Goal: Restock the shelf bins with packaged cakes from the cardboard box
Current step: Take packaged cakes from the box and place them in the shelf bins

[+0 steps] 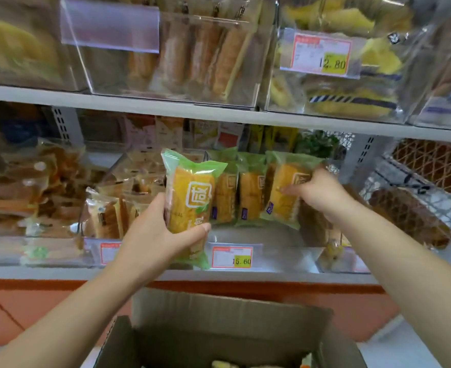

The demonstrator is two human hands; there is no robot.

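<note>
While your left hand (150, 235) grips a green-wrapped cake packet (192, 192) round its lower half, with the thumb showing at its right side, you hold it upright just in front of the clear shelf bin (261, 232) on the middle shelf. Your right hand (317, 192) reaches farther in and to the right. Its thumb lies across the front of the rightmost packet (285, 187) and its fingers curl round that packet's right edge, so it grips the packet. This packet stands at the right end of a row of matching packets (249, 195) set upright side by side in the bin. A price label (231, 257) reading 15.60 sits on the bin's near wall, just right of the packet in your left hand. To the left, a neighbouring bin (107, 216) holds brown sliced cakes. Nearest to you, below both forearms, the cardboard box (219, 314) stands open, its far flap raised. Its contents barely show at the bottom edge. On the upper shelf, a label (321, 53) reads 12.80.
</note>
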